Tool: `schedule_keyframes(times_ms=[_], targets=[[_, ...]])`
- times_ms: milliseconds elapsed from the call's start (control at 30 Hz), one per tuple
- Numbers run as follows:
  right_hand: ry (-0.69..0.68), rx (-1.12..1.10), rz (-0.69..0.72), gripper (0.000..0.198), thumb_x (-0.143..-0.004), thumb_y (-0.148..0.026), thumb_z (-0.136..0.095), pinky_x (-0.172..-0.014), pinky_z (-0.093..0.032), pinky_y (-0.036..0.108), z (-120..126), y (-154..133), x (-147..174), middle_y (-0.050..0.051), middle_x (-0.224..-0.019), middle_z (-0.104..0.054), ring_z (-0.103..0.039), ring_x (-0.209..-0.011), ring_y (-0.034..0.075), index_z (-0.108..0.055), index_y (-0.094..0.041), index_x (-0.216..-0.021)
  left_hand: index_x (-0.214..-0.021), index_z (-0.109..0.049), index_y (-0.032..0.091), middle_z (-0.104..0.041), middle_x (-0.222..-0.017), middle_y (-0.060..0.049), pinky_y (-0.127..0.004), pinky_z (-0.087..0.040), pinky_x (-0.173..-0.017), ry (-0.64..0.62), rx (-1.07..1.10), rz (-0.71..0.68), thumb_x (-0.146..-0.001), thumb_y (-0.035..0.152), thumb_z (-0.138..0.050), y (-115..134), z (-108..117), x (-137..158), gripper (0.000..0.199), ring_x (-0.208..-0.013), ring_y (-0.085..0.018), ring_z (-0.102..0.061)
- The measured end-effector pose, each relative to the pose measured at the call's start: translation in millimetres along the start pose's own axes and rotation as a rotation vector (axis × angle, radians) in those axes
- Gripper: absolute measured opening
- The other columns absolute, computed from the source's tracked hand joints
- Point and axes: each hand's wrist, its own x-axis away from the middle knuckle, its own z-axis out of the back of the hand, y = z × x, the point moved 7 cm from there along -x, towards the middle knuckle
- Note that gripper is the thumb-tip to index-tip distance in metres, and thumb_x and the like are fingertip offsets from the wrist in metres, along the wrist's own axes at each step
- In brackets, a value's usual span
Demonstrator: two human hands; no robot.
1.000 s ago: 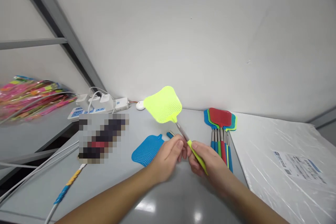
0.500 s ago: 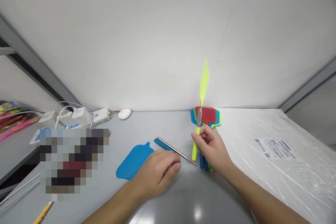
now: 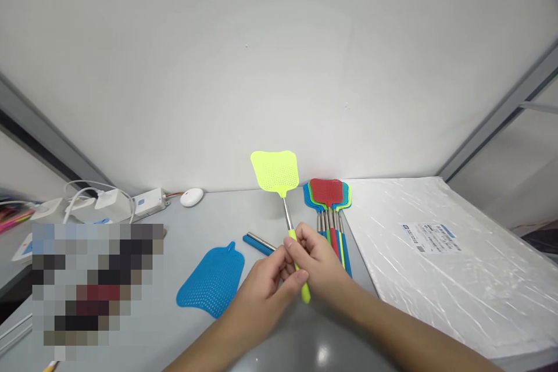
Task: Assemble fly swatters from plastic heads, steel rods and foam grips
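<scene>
A yellow-green fly swatter [image 3: 275,172] with a metal shaft is held upright over the table, its mesh head facing me. My right hand [image 3: 320,258] pinches the upper part of its handle. Lower down, my left hand [image 3: 272,288] closes its thumb and fingers on the same handle. Left of my hands lies a loose blue swatter head [image 3: 213,280]. Partly hidden behind my left hand are a blue handle [image 3: 257,243] and a metal rod [image 3: 263,240]. A stack of swatters [image 3: 326,193], red on top, lies beyond my right hand.
On the right, a white plastic-wrapped package [image 3: 392,279] carries a printed label [image 3: 431,238]. At the back left are a white oval device [image 3: 192,197] and white power adapters [image 3: 107,203] with cables. A pixelated patch covers the left front. A wall rises behind the table.
The swatter has turned from edge-on to face me and moved left and down with my right hand. My left hand has moved to its handle and closed on it. The view has shifted slightly.
</scene>
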Motion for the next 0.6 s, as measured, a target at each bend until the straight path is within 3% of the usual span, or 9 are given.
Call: schedule_keyframes(times_ms=[133,300,433,500,600], targets=[[-0.013,0.090,0.028,0.036,-0.091,-0.049,-0.050,-0.050,-0.032,0.023,14,-14,-3,-0.006,-0.059,-0.045,-0.041,-0.054,0.010,-0.037,-0.022,-0.071,-0.090,-0.051,0.018,-0.050,-0.067,0.002,-0.025,-0.038,-0.060,-0.031,0.129,0.079,-0.094,0.051,-0.043,10,-10,-9,0.034,-0.062,-0.013,-0.047],[-0.071,0.285,0.072,0.036,-0.090,-0.049,-0.050,-0.055,-0.032,0.025,50,-46,0,-0.005,-0.065,-0.043,-0.041,-0.060,0.010,-0.044,-0.021,-0.069,-0.080,-0.047,0.020,-0.046,-0.067,0.004,-0.024,-0.033,-0.055,-0.103,-0.032,0.054,-0.092,0.048,-0.046,38,-15,-22,0.031,-0.060,-0.012,-0.041],[-0.011,0.332,0.040,0.041,-0.088,-0.054,-0.052,-0.051,-0.026,0.024,86,-57,3,-0.007,-0.060,-0.035,-0.032,-0.054,0.009,-0.040,-0.021,-0.066,-0.075,-0.044,0.020,-0.043,-0.067,0.004,-0.023,-0.031,-0.052,-0.127,-0.077,0.006,-0.093,0.047,-0.043,52,-27,-33,0.033,-0.059,-0.011,-0.038],[-0.006,0.270,-0.025,0.043,-0.087,-0.055,-0.053,-0.049,-0.025,0.024,101,-51,0,-0.007,-0.057,-0.038,-0.032,-0.051,0.008,-0.040,-0.021,-0.066,-0.082,-0.049,0.020,-0.050,-0.072,0.002,-0.024,-0.037,-0.057,-0.108,-0.101,-0.064,-0.095,0.045,-0.039,56,-33,-38,0.030,-0.064,-0.013,-0.045],[0.056,0.192,-0.095,0.042,-0.086,-0.057,-0.054,-0.045,-0.024,0.024,123,-33,-8,-0.007,-0.052,-0.042,-0.034,-0.044,0.007,-0.041,-0.021,-0.067,-0.101,-0.055,0.021,-0.060,-0.095,-0.005,-0.032,-0.044,-0.076,-0.030,-0.265,-0.208,-0.094,0.041,-0.044,53,-37,-41,0.024,-0.087,-0.020,-0.055]])
